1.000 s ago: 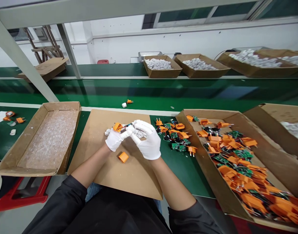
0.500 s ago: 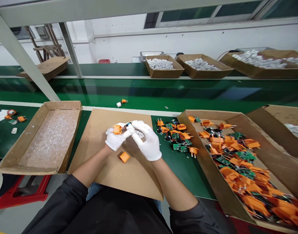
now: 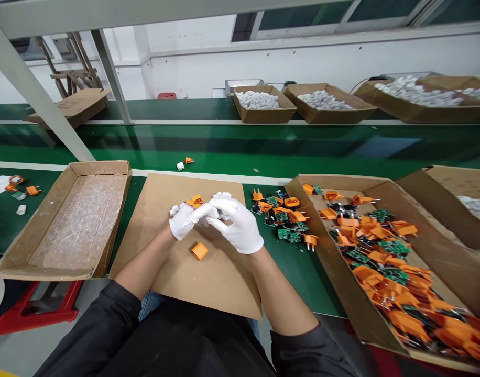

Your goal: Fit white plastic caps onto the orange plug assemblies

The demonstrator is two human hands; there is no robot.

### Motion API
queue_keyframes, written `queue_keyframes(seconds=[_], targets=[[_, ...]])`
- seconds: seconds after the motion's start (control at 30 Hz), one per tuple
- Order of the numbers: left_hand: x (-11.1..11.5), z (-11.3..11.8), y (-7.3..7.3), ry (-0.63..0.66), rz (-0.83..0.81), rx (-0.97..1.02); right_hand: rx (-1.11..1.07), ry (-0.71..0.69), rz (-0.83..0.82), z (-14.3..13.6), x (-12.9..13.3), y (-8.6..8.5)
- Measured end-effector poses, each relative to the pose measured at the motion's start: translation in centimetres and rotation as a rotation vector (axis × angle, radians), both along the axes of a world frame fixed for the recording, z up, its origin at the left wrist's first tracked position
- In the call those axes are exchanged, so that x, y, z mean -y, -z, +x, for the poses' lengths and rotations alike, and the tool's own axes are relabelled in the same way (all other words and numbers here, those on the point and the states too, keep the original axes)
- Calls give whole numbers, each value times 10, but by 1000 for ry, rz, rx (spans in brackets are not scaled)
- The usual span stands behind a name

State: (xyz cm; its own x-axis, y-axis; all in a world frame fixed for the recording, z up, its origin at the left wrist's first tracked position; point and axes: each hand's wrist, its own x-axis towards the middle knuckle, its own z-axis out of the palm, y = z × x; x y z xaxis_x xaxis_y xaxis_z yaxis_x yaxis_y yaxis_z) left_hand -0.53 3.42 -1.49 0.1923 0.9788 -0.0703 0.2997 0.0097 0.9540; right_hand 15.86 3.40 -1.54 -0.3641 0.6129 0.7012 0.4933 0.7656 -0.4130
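Observation:
In white gloves, my hands meet above a brown cardboard sheet. My left hand is closed on an orange plug, which sticks up beyond the fingers. Thumb and fingers of my right hand are pinched together against the left fingertips; whatever they grip is hidden by the gloves. Small white pieces lie on the sheet behind the hands, partly covered. Nearer to me rests a loose orange shell with an open end.
At right stands a cardboard box of orange plugs with green circuit boards; a pile of the same lies beside it. A shallow box is at left. Beyond the green conveyor belt, boxes of white parts line the back.
The orange plug in my left hand has turned and tilted, and the dark part seen between my fingertips is now hidden. A plug and white piece on the belt have shifted left.

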Motion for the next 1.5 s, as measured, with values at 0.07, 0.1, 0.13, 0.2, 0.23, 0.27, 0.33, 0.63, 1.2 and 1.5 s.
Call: queue_keyframes(seconds=[0.07,0.1,0.13,0.2,0.23,0.27,0.33,0.63,1.2,1.5], targets=[[0,1,1,-1,-15,51,30,-3,-41,-1,1,-1],[0,2,2,-7,-24,76,32,-10,-50,-1,1,0],[0,2,2,-21,-31,84,23,-14,-49,-1,1,2],[1,2,4,-39,-21,77,-17,4,-24,-1,0,8],[1,1,4,-31,-4,64,-36,20,-9,-1,-1,11],[1,1,3,-12,14,43,-49,37,4,0,-2,14],[2,-1,0,22,26,-36,-48,46,16,1,-4,18],[5,-3,-9,112,-91,-41,-53,-7,12,2,-3,15],[8,4,-9,142,-52,157,-5,-98,-152,11,-2,3],[10,6,-2,185,70,246,-151,-22,-90,8,-1,12]])
